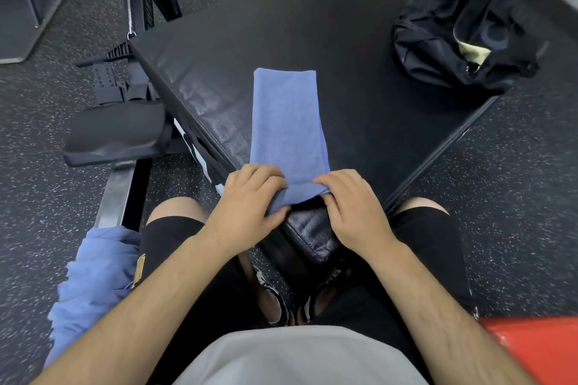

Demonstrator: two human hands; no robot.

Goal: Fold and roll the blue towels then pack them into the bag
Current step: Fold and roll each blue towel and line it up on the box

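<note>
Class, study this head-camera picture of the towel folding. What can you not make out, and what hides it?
Near end of the folded towel: under the left hand and right hand, head view; roll progress unclear.
Inside of the bag: hidden by its own folds.
Crumpled blue cloth: partly behind the forearm; towel count unclear.
Red object: blurred, cut off by the corner.
</note>
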